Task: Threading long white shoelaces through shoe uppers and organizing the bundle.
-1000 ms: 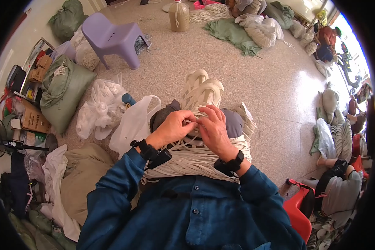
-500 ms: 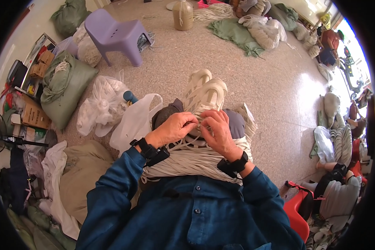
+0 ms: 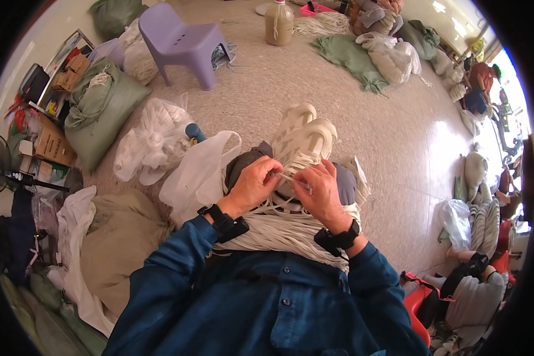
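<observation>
Above my lap, my left hand [image 3: 254,187] pinches a thin cream cord [image 3: 286,177], thumb against the fingertips. My right hand [image 3: 324,194] is closed on the same cord, which runs in a short stretch between the two. Beneath both wrists a thick bundle of cream cords [image 3: 279,234] lies across my lap. Just beyond my fingers a looped cream hank [image 3: 305,133] stands out over the floor, its strands gathered near my knees. Whether the cord is knotted at my fingertips is too small to tell.
A white plastic bag [image 3: 199,172] rests by my left knee, beside a stuffed clear bag [image 3: 153,142]. Farther off are a purple chair [image 3: 187,44], a tan jug [image 3: 279,25] and a green sack [image 3: 104,115]. Other people sit at the right, one near a red stool [image 3: 420,305].
The whole view has shifted slightly. Cord now shows more clearly between my hands, and my right fingers have closed more on it.
</observation>
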`<state>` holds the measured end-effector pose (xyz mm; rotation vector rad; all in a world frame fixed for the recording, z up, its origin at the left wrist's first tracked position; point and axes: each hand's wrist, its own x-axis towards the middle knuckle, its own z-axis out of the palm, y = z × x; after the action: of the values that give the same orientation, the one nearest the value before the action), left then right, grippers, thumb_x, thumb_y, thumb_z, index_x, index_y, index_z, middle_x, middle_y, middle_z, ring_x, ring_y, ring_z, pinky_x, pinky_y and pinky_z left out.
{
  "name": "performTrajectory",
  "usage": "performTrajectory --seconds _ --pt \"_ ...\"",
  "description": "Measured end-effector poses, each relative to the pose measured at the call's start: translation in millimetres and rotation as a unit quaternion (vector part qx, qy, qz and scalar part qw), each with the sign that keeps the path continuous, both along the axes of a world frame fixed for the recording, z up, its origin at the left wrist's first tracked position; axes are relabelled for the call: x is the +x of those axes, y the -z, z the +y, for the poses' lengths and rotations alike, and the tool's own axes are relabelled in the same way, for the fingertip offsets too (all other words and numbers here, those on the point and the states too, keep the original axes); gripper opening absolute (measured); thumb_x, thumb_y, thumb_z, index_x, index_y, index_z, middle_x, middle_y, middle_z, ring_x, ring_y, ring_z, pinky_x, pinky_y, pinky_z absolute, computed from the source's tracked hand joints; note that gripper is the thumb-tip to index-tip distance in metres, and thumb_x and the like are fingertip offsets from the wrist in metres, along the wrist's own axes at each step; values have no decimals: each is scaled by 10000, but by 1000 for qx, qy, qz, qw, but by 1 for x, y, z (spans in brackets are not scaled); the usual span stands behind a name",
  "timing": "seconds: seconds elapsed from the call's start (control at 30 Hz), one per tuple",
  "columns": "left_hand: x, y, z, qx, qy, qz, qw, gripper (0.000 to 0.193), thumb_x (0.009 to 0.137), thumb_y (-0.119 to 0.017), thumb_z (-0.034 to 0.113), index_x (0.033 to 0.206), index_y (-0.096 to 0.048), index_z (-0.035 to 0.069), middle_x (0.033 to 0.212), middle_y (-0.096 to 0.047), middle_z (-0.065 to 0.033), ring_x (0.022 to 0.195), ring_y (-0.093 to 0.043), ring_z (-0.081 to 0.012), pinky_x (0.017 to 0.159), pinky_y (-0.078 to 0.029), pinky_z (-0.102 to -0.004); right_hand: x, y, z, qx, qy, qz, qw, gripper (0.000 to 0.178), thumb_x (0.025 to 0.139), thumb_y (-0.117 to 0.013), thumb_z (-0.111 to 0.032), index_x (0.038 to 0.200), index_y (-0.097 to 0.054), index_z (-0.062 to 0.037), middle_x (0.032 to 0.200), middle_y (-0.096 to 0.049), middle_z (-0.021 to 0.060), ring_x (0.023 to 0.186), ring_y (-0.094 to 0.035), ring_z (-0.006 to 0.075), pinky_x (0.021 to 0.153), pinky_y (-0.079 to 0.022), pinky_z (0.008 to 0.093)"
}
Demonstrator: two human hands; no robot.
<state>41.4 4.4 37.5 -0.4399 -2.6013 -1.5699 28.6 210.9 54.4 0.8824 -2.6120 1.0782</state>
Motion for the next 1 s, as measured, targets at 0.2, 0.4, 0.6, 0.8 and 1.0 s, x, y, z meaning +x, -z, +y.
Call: performTrajectory --seconds 0.2,0.4,0.6,0.8,1.0 --pt "-1 8 1 90 -4 -66 994 140 900 -666 11 1040 -683 16 877 -653 -17 729 -588 -68 662 -487 -223 -2 -3 -4 12 -8 19 1000 68 817 -710 -85 864 -663 -72 788 -655 52 845 -633 254 1068 -348 499" --pt "-8 9 6 187 14 -128 974 134 922 -658 32 1050 -686 9 847 -653 25 727 -556 -12 659 -474 -201 -3 0 0 -53 -8 -83 995 48 860 -681 -92 903 -677 -71 806 -682 48 841 -645 232 1055 -377 458" --pt "-9 1 -2 153 78 -154 973 140 940 -673 73 1064 -683 8 858 -655 36 728 -543 -7 642 -463 -198 -7 -6 2 -148 -10 -213 966 74 855 -675 -114 894 -675 -51 822 -686 55 793 -631 234 994 -401 395" --pt "-13 3 -1 190 129 -193 954 152 956 -691 120 1055 -682 5 877 -655 24 776 -558 -19 687 -472 -202 -7 -8 1 -120 -24 -182 976 78 846 -665 -120 844 -643 -44 787 -651 67 807 -610 238 959 -404 386" --pt "-22 -5 -9 178 164 -231 943 147 930 -713 154 971 -698 13 834 -652 14 760 -546 -51 676 -455 -237 -7 -5 4 -53 -31 -122 991 59 844 -661 -105 838 -628 -56 850 -644 63 907 -592 260 916 -422 384"
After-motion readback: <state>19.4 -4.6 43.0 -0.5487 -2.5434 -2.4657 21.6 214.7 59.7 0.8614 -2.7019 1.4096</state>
